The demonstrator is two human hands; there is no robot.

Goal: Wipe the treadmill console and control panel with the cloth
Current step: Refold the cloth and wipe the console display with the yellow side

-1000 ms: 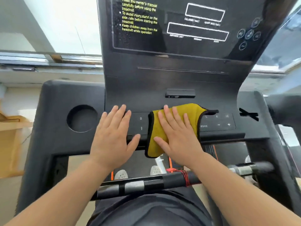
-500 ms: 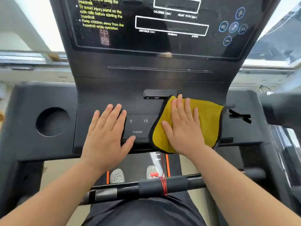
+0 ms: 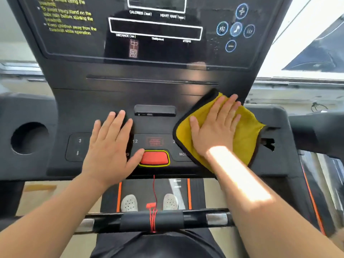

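A yellow cloth (image 3: 247,135) with a black edge lies flat on the right side of the black control panel (image 3: 74,146). My right hand (image 3: 214,127) presses down on it with fingers spread, covering the right-hand buttons. My left hand (image 3: 111,146) rests flat and empty on the left half of the panel, its thumb beside the red stop button (image 3: 155,157). Above rises the glossy console screen (image 3: 149,43) with yellow warning text and round blue icons.
A round cup holder (image 3: 28,138) sits in the left tray. A black handlebar (image 3: 152,220) with a red safety cord crosses below the panel. My feet in white shoes stand on the belt (image 3: 176,187). A small black USB port block (image 3: 155,110) sits mid-console.
My right hand has slid the cloth from the panel's middle to its right side and upward. The red stop button is now uncovered. My left hand stayed flat on the left.
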